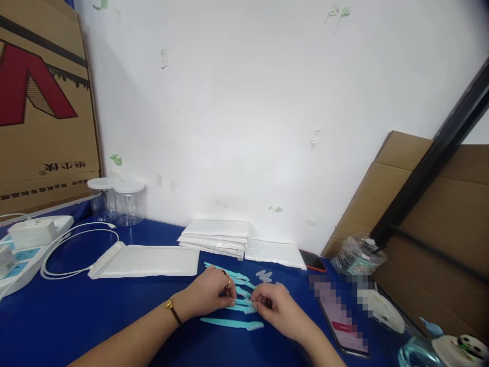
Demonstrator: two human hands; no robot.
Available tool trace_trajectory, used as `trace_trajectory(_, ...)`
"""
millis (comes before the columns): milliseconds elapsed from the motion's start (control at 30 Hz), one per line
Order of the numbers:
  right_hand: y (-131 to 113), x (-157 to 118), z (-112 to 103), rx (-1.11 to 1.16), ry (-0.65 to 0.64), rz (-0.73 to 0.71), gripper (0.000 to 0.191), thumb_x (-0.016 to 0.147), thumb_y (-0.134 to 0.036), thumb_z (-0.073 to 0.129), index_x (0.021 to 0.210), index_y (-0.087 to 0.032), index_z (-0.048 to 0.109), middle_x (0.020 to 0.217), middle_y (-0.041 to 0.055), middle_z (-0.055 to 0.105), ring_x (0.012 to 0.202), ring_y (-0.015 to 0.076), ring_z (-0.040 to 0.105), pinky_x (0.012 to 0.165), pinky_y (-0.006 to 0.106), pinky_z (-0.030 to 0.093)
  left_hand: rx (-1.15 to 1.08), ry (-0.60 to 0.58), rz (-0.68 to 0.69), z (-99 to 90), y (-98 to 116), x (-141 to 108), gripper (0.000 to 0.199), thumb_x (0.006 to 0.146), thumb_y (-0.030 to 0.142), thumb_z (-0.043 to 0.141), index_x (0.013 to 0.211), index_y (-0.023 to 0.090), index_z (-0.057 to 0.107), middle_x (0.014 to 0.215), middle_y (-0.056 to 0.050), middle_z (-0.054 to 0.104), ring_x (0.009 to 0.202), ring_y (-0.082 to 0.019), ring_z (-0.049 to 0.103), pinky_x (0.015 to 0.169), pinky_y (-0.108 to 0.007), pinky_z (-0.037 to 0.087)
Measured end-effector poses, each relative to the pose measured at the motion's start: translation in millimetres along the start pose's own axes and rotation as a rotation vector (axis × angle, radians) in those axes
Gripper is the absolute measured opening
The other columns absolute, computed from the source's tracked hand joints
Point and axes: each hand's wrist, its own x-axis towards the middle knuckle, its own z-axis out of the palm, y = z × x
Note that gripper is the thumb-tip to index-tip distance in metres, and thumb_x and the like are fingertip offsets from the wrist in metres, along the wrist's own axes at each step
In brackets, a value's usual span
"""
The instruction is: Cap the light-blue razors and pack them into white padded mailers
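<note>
Near front edge of blue surface [42, 326]: turquoise sticks [233, 323]
Left hand [210, 291]: fingers curled at sticks, grip unclear
Right hand [278, 308]: likewise, toward their right ends

Blue tabletop [46, 318], turquoise strips [231, 323], white packets [216, 228], phone [336, 323]

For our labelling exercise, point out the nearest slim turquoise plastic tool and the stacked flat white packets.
Nearest slim turquoise plastic tool [231, 323]: head view, handle's middle.
Stacked flat white packets [216, 229]: head view, top packet.
</note>
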Motion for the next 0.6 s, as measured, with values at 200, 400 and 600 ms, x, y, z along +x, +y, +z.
trace_trajectory(200, 23.6, -2.4, -23.8, -0.135, 0.184, 0.022, 0.018, 0.083, -0.015, 0.047, 0.083, -0.020, 0.064, 0.079, 0.0013, 0.061, 0.071, 0.0148, 0.056, 0.064, 0.024, 0.040, 0.193, 0.111, -0.050, -1.7, -19.4, 1.5, 0.013, 0.079, 0.032, 0.063, 0.090, 0.025, 0.064, 0.097, -0.001, 0.064, 0.094, -0.019, 0.055, 0.077, -0.030, 0.031)
trace_trajectory(400, 39.1, 0.0, -24.3, -0.327, 0.096, 0.036, 0.023, 0.073, -0.008, 0.052, 0.087, -0.022, 0.064, 0.091, 0.0020, 0.058, 0.080, 0.0162, 0.056, 0.071, 0.026, 0.040, 0.285, 0.106, -0.031, 4.8, -28.4, 5.9, 0.011, 0.086, 0.030, 0.054, 0.084, 0.022, 0.061, 0.090, -0.001, 0.064, 0.088, -0.018, 0.054, 0.075, -0.032, 0.030)
trace_trajectory(600, 38.3, 4.7, -13.1, -0.432, 0.149, 0.004, 0.014, 0.072, -0.008, 0.049, 0.073, -0.018, 0.057, 0.080, 0.0018, 0.056, 0.072, 0.0148, 0.053, 0.067, 0.025, 0.038, 0.273, 0.148, -0.008, 3.6, -24.3, 6.1, 0.019, 0.089, 0.028, 0.047, 0.078, 0.021, 0.061, 0.080, -0.001, 0.063, 0.082, -0.017, 0.053, 0.073, -0.030, 0.028)
